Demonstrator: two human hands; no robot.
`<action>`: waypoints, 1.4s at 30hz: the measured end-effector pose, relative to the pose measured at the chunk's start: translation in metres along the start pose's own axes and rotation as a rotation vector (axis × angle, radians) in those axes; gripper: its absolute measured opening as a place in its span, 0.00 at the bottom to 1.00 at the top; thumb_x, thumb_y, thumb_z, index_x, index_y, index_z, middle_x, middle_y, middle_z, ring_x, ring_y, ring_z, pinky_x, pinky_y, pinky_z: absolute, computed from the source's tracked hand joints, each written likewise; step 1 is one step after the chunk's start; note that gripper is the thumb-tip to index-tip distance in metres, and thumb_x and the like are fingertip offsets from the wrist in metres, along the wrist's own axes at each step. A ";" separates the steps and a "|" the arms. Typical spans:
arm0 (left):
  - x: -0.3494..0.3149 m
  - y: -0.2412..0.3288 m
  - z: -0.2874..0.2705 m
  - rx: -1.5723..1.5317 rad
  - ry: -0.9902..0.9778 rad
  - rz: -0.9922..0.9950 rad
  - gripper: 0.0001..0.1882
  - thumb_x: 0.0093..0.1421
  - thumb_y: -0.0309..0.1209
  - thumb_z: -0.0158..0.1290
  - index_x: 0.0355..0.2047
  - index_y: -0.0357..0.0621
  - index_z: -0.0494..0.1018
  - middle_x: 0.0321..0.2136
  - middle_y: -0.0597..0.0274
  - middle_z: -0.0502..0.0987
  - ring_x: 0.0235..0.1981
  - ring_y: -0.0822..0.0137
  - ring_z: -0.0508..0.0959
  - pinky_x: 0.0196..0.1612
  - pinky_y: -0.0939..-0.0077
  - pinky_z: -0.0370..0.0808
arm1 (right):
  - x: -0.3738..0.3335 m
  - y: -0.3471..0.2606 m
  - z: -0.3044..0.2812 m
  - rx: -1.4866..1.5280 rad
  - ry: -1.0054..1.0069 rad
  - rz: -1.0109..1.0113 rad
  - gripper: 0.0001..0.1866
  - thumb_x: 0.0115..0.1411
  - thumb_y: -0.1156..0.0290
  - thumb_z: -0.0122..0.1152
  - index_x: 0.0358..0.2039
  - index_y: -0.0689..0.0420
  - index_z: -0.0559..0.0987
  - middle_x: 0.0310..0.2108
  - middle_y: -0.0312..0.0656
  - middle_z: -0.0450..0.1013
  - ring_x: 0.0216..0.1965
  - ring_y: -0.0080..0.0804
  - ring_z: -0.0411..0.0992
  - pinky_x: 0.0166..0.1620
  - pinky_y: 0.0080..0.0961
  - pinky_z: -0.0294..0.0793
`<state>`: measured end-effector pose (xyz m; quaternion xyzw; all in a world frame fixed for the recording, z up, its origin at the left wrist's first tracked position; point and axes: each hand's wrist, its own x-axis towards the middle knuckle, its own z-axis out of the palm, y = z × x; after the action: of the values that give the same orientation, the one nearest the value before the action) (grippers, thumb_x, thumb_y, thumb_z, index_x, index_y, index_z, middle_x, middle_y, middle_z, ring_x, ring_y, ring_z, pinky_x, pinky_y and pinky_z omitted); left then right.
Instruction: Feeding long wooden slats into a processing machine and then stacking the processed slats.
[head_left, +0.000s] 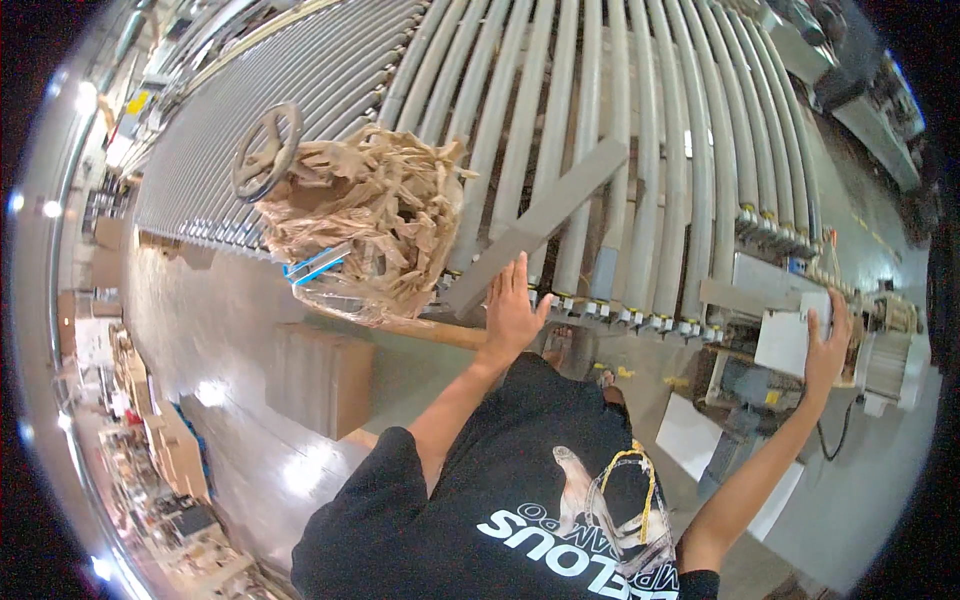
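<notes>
Head view, sole view. Note long grey strip (540, 230) lying aslant across roller bed (594, 90), with near end at the bed's near edge and far end pointing forward and to the right. Read placement as supported by several rollers at once — probably enough to keep so narrow a piece level without lifting. Find left hand (513, 312) at the near end of the strip, palm down, fingers straight and close together, thumb spread off to the right. See fingertips laid over the strip's edge, apparently touching, not wrapped around. Judge flat pose as suited to steadying or guiding by light pressure, with weight left to the rollers. Observe left forearm rising from below, bent at the elbow, close to the body. Log right hand (828, 335) well apart, far out to the right, at white panel (782, 342) beside the end of the bed; right arm long and nearly straight, fingers pointing forward, thumb standing off from the rest. Cannot tell resting from pinching there; possibly placed for support or balance during the sideways reach. Record also bundle of crumpled brown paper (375, 215) in clear wrap, left of the strip at the bed's edge — with blue-edged tool (318, 265) against the near side and handwheel (268, 150) just behind. Below, on floor, see stack of brown board (320, 380).
</notes>
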<state>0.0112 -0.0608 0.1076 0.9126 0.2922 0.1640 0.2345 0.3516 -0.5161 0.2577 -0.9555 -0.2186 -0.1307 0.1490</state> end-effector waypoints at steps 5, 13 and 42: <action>0.006 -0.002 -0.006 -0.005 -0.018 0.007 0.48 0.65 0.44 0.64 0.76 0.34 0.54 0.65 0.37 0.67 0.65 0.38 0.69 0.70 0.46 0.65 | -0.002 -0.011 -0.007 0.040 -0.004 0.008 0.28 0.72 0.62 0.64 0.70 0.53 0.74 0.71 0.45 0.70 0.72 0.49 0.63 0.74 0.46 0.59; 0.023 0.006 0.000 -0.022 -0.012 0.034 0.47 0.67 0.45 0.62 0.76 0.32 0.54 0.65 0.36 0.67 0.66 0.36 0.66 0.69 0.46 0.65 | 0.001 -0.005 -0.001 0.045 0.028 -0.041 0.29 0.69 0.65 0.67 0.69 0.54 0.75 0.68 0.47 0.72 0.70 0.49 0.67 0.72 0.43 0.63; 0.054 0.228 0.200 -0.095 -0.447 0.650 0.31 0.63 0.44 0.66 0.60 0.38 0.74 0.59 0.46 0.74 0.64 0.45 0.70 0.69 0.50 0.66 | -0.004 -0.054 -0.023 0.060 0.081 0.030 0.26 0.63 0.63 0.72 0.61 0.50 0.79 0.64 0.45 0.74 0.67 0.52 0.66 0.71 0.47 0.64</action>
<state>0.2449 -0.2582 0.0685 0.9588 -0.0783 0.0402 0.2701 0.3193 -0.4795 0.2901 -0.9476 -0.2018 -0.1604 0.1885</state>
